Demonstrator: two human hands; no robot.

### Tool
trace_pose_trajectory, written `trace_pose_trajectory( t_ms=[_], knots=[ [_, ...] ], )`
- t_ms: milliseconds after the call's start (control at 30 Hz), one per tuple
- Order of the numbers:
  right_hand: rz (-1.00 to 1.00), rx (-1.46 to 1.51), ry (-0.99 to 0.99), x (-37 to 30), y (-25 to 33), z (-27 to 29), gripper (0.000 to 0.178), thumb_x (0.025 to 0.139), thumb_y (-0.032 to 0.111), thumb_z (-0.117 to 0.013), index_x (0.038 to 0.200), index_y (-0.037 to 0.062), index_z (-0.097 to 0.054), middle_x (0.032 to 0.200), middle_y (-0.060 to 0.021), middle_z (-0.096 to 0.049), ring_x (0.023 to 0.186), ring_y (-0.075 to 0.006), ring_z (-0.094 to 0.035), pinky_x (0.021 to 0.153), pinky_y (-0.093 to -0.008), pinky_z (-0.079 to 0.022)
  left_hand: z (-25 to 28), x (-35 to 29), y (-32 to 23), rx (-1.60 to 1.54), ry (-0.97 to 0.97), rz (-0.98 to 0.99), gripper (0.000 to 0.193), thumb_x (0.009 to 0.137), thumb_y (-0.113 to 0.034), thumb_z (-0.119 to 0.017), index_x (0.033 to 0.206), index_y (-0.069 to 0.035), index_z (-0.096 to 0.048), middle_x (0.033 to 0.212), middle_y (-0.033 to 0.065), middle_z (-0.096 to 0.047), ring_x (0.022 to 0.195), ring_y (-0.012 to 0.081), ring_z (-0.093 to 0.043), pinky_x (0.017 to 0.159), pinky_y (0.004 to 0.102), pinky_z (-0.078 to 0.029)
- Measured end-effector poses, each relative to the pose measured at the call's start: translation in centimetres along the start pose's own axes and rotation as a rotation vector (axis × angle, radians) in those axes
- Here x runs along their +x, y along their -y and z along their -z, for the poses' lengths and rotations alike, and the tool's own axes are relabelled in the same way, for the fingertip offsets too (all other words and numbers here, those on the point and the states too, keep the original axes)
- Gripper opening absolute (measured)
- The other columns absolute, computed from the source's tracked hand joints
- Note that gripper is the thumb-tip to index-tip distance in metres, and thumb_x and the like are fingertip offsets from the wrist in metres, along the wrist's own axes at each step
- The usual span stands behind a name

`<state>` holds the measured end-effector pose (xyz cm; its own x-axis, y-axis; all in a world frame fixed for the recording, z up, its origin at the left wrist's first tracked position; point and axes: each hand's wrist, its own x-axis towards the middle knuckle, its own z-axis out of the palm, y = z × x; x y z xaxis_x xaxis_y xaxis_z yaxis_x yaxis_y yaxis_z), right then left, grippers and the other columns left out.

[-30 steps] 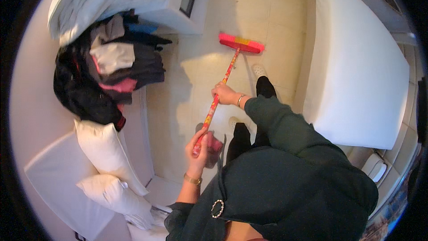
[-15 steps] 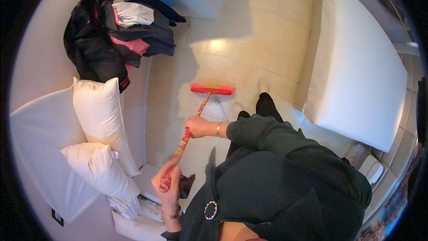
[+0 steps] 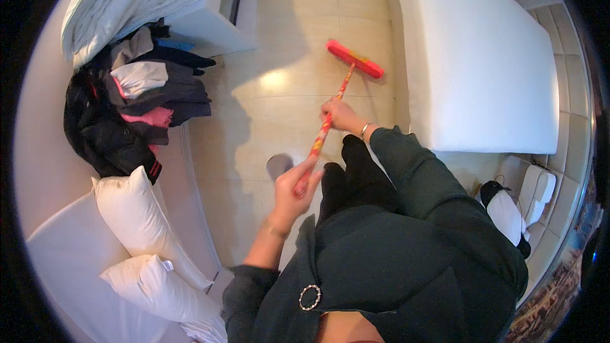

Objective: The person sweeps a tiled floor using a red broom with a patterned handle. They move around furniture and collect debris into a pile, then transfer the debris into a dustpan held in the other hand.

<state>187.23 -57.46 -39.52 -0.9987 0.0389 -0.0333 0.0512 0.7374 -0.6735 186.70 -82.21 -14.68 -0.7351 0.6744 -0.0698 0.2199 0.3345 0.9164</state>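
Note:
Both my hands grip a broom with a red and yellow patterned handle [image 3: 318, 141]. My left hand [image 3: 294, 190] is closed round the top end of the handle. Farther down, my right hand [image 3: 343, 115] wraps the handle, a bracelet at its wrist. The broom's red head [image 3: 355, 59] is at the far end, over the tiled floor [image 3: 305, 57] and close to the side of the white-covered bed-like block on the right. The head is tilted, its right end nearer to me. Whether its bristles touch the floor I cannot tell.
On the left, dark clothes [image 3: 159, 89] and white pillows [image 3: 136, 225] lie on a pale seat. A folded white quilt [image 3: 136, 0] rests beside a white cabinet [image 3: 203, 25]. The white-covered block [image 3: 480, 63] borders the floor at right. A grey round shape [image 3: 279, 166] shows near my feet.
The broom head has moved away from me and to the right, and turned. Both hands have gone forward and right with the handle, still gripping it. The view has shifted too.

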Motion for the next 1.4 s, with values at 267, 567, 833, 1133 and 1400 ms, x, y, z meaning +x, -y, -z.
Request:
trace_pose_trajectory(
  t_ms=[267,567,833,1133,1400],
  knots=[
    [-0.150,0.316,-0.209,-2.5,-7.0,0.7,0.016,0.071,0.016,-0.075,0.070,0.0098,-0.061,0.071,-0.0124,-0.064,0.075,-0.0353,-0.062,0.074,-0.0462,-0.049,-5.8,6.7,-1.2,-0.011,0.131,0.027,0.030,0.090,-0.016,-0.073,0.116,-0.002,-0.069,0.094,0.0193,-0.073,0.083,0.0293,-0.074,0.074,0.0352,-0.056],
    [0.225,0.483,0.215,6.7,8.9,-0.3,0.013,0.072,0.016,-0.073,0.074,0.0083,-0.062,0.076,-0.0149,-0.066,0.078,-0.0397,-0.064,0.070,-0.0516,-0.051,3.4,8.9,-15.2,0.447,0.036,0.262,0.023,0.084,-0.004,-0.072,0.107,0.004,-0.071,0.085,0.0171,-0.072,0.074,0.0211,-0.070,0.073,0.0310,-0.054],
    [0.206,0.268,0.224,15.1,4.1,8.6,0.011,0.074,0.020,-0.072,0.074,0.0103,-0.067,0.077,-0.0147,-0.067,0.084,-0.0370,-0.065,0.068,-0.0471,-0.055,1.4,14.4,-16.0,0.355,-0.202,0.236,0.022,0.088,-0.001,-0.067,0.108,0.005,-0.071,0.093,0.0179,-0.073,0.082,0.0217,-0.070,0.078,0.0315,-0.054],
    [-0.153,-0.197,0.161,16.7,-23.2,15.0,0.012,0.079,0.020,-0.071,0.088,0.0132,-0.068,0.101,-0.0106,-0.064,0.102,-0.0330,-0.063,0.079,-0.0454,-0.054,-16.2,26.7,3.4,0.038,-0.022,0.056,0.040,0.093,-0.017,-0.072,0.131,-0.008,-0.064,0.092,0.0131,-0.073,0.071,0.0147,-0.065,0.068,0.0292,-0.053],
    [-0.147,0.052,-0.188,3.9,-20.3,4.9,0.016,0.069,0.009,-0.075,0.079,0.0147,-0.064,0.091,-0.0097,-0.058,0.101,-0.0330,-0.058,0.081,-0.0437,-0.052,-14.4,15.7,5.5,-0.036,0.194,0.176,0.041,0.095,-0.011,-0.068,0.134,-0.002,-0.060,0.109,0.0156,-0.074,0.092,0.0113,-0.067,0.083,0.0284,-0.053]
  ],
)
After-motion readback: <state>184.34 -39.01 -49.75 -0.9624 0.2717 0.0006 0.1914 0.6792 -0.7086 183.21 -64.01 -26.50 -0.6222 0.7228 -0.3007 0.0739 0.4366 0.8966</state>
